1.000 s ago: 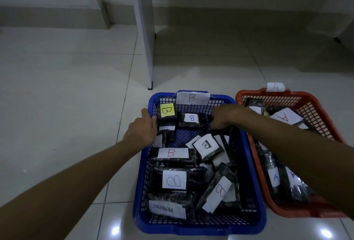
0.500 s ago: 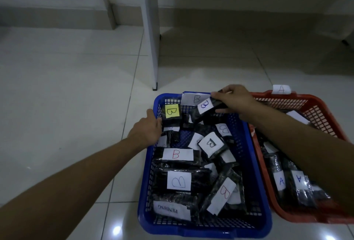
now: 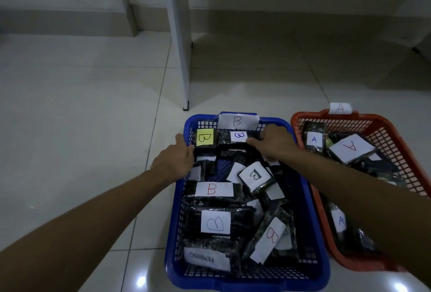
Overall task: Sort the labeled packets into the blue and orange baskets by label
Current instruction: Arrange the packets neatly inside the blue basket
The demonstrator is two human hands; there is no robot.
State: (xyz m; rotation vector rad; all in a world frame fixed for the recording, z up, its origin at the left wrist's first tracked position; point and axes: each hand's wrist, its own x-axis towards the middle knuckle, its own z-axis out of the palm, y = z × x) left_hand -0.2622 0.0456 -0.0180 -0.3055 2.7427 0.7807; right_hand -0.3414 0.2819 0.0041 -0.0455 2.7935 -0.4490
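The blue basket [image 3: 245, 283], tagged B [image 3: 238, 121], holds several black packets with B labels and one marked PENDING [image 3: 205, 258]. At its far end my right hand [image 3: 275, 144] is closed on a black packet with a blue B label [image 3: 238, 136], which lies low next to a yellow-labelled B packet [image 3: 205, 139]. My left hand [image 3: 172, 161] grips the basket's left rim, fingers touching the yellow-labelled packet. To the right, the orange basket [image 3: 363, 115], tagged A [image 3: 340, 108], holds packets labelled A; my right forearm hides part of it.
Both baskets sit side by side on a white tiled floor. A white table leg [image 3: 180, 46] stands just beyond the blue basket. A wall with a grey skirting runs along the back.
My right hand had the blue-B packet raised over the blue basket's far rim; it has now come down into the far end beside the yellow-labelled packet. My left hand has stayed on the rim.
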